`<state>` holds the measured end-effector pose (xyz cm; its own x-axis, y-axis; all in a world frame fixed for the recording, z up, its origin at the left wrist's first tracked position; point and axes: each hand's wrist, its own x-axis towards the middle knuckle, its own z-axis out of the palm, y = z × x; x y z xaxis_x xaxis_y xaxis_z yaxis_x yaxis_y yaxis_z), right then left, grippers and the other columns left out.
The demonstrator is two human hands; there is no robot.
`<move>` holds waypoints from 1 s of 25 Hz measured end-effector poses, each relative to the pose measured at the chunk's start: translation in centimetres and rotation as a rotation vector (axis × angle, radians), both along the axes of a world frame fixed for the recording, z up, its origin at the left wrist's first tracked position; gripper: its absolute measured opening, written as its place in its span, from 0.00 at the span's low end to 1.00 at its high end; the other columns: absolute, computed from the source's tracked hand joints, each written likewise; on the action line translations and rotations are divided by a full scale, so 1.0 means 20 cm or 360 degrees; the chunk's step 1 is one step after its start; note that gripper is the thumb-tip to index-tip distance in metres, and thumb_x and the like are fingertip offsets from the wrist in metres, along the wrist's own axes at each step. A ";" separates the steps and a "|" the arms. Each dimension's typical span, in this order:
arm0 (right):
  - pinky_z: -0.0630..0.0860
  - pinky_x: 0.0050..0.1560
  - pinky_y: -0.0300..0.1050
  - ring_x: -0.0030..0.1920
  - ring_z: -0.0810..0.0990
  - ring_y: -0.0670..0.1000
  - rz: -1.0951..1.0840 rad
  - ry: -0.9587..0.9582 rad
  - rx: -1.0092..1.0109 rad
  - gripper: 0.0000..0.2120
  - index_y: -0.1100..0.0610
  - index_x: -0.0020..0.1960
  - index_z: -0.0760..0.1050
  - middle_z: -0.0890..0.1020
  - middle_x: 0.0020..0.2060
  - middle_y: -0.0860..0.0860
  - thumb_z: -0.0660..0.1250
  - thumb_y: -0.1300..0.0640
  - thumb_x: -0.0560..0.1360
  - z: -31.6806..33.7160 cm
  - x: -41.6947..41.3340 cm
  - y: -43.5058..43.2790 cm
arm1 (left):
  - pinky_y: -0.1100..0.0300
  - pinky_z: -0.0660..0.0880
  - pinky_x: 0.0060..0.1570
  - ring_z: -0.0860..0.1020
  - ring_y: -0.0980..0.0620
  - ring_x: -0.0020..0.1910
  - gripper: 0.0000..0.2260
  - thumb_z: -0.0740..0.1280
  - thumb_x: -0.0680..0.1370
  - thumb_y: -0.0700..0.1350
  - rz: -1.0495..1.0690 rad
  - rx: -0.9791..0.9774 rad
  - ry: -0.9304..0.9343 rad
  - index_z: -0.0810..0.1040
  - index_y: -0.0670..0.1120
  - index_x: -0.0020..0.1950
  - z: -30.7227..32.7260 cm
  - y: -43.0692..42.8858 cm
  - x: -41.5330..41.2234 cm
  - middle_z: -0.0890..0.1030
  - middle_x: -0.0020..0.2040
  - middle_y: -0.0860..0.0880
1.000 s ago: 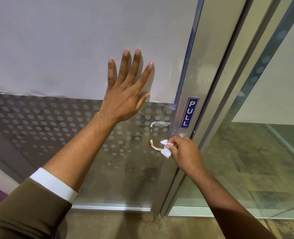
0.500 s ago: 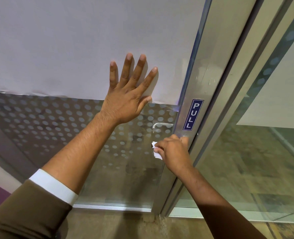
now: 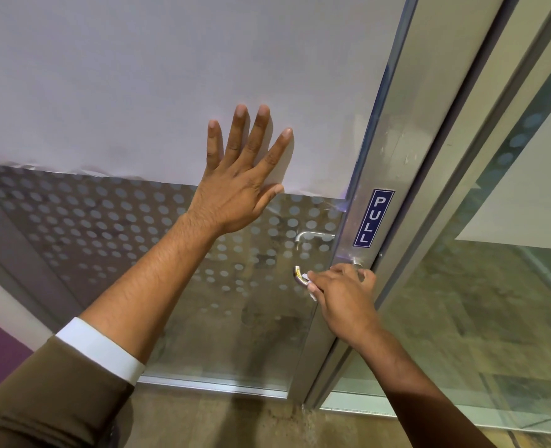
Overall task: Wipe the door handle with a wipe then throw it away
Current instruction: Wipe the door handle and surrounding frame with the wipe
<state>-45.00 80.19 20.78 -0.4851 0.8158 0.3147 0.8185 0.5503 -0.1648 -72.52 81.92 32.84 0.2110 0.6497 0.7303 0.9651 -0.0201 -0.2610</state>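
Glass door, dotted below, its upper pane covered by white sheet; metal frame bearing a "PULL" label. Left hand lies flat on the sheet, fingers spread and released. Right hand is clenched around the handle, grasping the wipe. Most of the handle and wipe is hidden beneath this hand; only the handle's curved tip and small white scraps show. Half a second earlier the tip was fully covered; the hand has since slid toward the frame.
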 end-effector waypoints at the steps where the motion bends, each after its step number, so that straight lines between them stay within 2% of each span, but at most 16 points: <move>1: 0.53 0.60 0.53 0.64 0.74 0.49 0.0029 -0.0006 -0.0038 0.10 0.40 0.61 0.80 0.86 0.50 0.35 0.66 0.48 0.80 0.01 0.02 0.01 | 0.23 0.44 0.79 0.42 0.29 0.87 0.35 0.51 0.89 0.67 -0.0006 -0.0014 0.0013 0.47 0.50 0.91 0.00 0.00 -0.01 0.49 0.89 0.34; 4: 0.51 0.53 0.48 0.58 0.75 0.46 0.0070 -0.0126 -0.0005 0.14 0.42 0.51 0.81 0.85 0.40 0.36 0.75 0.57 0.69 0.03 0.03 0.06 | 0.24 0.43 0.79 0.33 0.34 0.85 0.35 0.51 0.90 0.66 -0.0015 -0.0033 0.0016 0.46 0.50 0.91 0.00 0.01 -0.02 0.47 0.89 0.35; 5: 0.49 0.51 0.47 0.55 0.73 0.45 0.0063 -0.0177 0.0016 0.13 0.42 0.49 0.81 0.84 0.39 0.37 0.75 0.56 0.69 0.05 0.01 0.06 | 0.24 0.42 0.79 0.30 0.37 0.83 0.35 0.50 0.90 0.66 -0.0018 -0.0041 0.0008 0.46 0.51 0.91 0.00 0.01 -0.02 0.46 0.89 0.35; 7: 0.48 0.48 0.47 0.53 0.73 0.45 0.0072 -0.0197 0.0031 0.08 0.38 0.51 0.83 0.84 0.39 0.40 0.74 0.46 0.72 0.08 -0.05 0.08 | 0.23 0.42 0.79 0.26 0.40 0.82 0.35 0.50 0.90 0.66 -0.0011 -0.0053 0.0000 0.45 0.51 0.91 0.00 0.01 -0.02 0.45 0.89 0.35; 9: 0.49 0.47 0.48 0.53 0.74 0.47 0.0053 -0.0056 0.0008 0.10 0.38 0.53 0.84 0.84 0.40 0.43 0.72 0.40 0.73 0.10 -0.10 0.09 | 0.23 0.42 0.79 0.25 0.41 0.81 0.35 0.51 0.89 0.66 -0.0014 -0.0063 -0.0004 0.44 0.51 0.91 0.00 0.01 -0.02 0.45 0.89 0.35; 12: 0.52 0.49 0.48 0.53 0.77 0.47 -0.0089 0.0347 -0.0085 0.10 0.39 0.55 0.84 0.86 0.42 0.43 0.71 0.41 0.75 0.12 -0.08 0.09 | 0.24 0.41 0.79 0.26 0.40 0.81 0.35 0.51 0.89 0.66 -0.0030 -0.0055 0.0000 0.44 0.51 0.91 0.00 0.02 -0.02 0.46 0.89 0.35; 13: 0.53 0.50 0.48 0.53 0.77 0.47 -0.0131 0.0362 -0.0103 0.10 0.39 0.55 0.84 0.87 0.42 0.43 0.70 0.41 0.76 0.12 -0.07 0.08 | 0.25 0.40 0.79 0.26 0.40 0.81 0.35 0.51 0.89 0.66 -0.0032 -0.0049 -0.0005 0.44 0.51 0.91 0.00 0.02 -0.02 0.46 0.89 0.35; 16: 0.55 0.54 0.52 0.60 0.77 0.48 -0.0079 -0.0026 -0.0071 0.10 0.40 0.58 0.81 0.86 0.46 0.43 0.68 0.47 0.78 0.06 -0.06 0.02 | 0.25 0.40 0.79 0.25 0.40 0.81 0.35 0.51 0.89 0.66 -0.0036 -0.0039 -0.0012 0.45 0.51 0.91 0.00 0.02 -0.02 0.47 0.89 0.35; 18: 0.54 0.58 0.54 0.68 0.76 0.49 -0.0037 -0.0230 -0.0057 0.17 0.42 0.60 0.80 0.87 0.48 0.40 0.70 0.57 0.74 0.02 -0.07 -0.01 | 0.27 0.39 0.79 0.26 0.40 0.81 0.35 0.50 0.89 0.66 -0.0030 -0.0037 -0.0006 0.46 0.50 0.91 0.00 0.02 -0.02 0.47 0.89 0.35; 19: 0.54 0.57 0.53 0.68 0.77 0.49 -0.0060 -0.0255 -0.0030 0.19 0.42 0.57 0.81 0.87 0.45 0.40 0.72 0.60 0.71 0.01 -0.07 -0.02 | 0.27 0.39 0.78 0.26 0.39 0.81 0.35 0.50 0.89 0.66 -0.0028 -0.0038 -0.0008 0.46 0.50 0.91 0.00 0.01 -0.02 0.47 0.89 0.35; 21: 0.51 0.48 0.49 0.59 0.81 0.49 -0.0127 -0.0181 0.0053 0.11 0.42 0.45 0.83 0.84 0.36 0.41 0.76 0.58 0.68 0.02 -0.10 -0.01 | 0.26 0.40 0.79 0.28 0.39 0.82 0.34 0.50 0.89 0.66 -0.0042 -0.0048 -0.0016 0.46 0.50 0.91 0.00 0.01 -0.02 0.47 0.89 0.35; 23: 0.50 0.45 0.49 0.49 0.80 0.49 -0.0169 -0.0151 0.0113 0.01 0.43 0.42 0.84 0.82 0.32 0.44 0.75 0.48 0.72 0.05 -0.15 0.01 | 0.26 0.40 0.78 0.31 0.38 0.82 0.34 0.50 0.89 0.66 -0.0038 -0.0042 -0.0013 0.47 0.50 0.91 0.00 0.02 -0.02 0.48 0.89 0.35; 25: 0.53 0.45 0.49 0.45 0.78 0.50 -0.0223 -0.0090 0.0061 0.08 0.45 0.44 0.85 0.83 0.32 0.46 0.70 0.43 0.76 0.05 -0.21 0.03 | 0.27 0.39 0.78 0.32 0.37 0.82 0.34 0.51 0.90 0.65 -0.0032 -0.0038 -0.0009 0.47 0.50 0.91 0.00 0.01 -0.02 0.49 0.89 0.34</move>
<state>-49.23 80.74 21.82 -0.3850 0.8647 0.3225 0.8952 0.4348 -0.0973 -72.89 82.22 32.88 0.2201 0.6627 0.7158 0.9660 -0.0459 -0.2546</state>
